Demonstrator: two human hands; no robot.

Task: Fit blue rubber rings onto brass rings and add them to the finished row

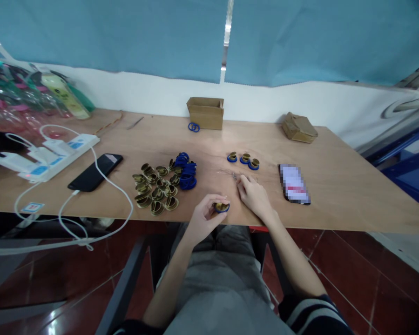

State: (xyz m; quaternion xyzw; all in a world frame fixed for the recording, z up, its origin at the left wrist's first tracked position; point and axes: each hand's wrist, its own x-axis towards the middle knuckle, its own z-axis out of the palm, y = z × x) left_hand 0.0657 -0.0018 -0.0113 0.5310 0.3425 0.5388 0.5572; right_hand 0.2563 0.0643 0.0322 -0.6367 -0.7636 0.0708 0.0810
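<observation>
My left hand (204,215) is closed around a brass fitting with a blue ring (221,207), held at the table's front edge. My right hand (253,193) rests on the table with its fingers curled down onto thin wire-like bits (230,174); what it pinches is too small to name. A pile of brass fittings (155,188) lies left of my hands, with a heap of blue rings (186,170) beside it. Three finished fittings with blue rings (243,159) stand in a row just beyond my right hand.
A black phone (95,172) on a white cable and a power strip (52,156) lie at the left. Another phone (294,184) lies at the right. An open cardboard box (205,111) with blue rings (193,126) beside it and a closed brown box (299,127) stand at the back.
</observation>
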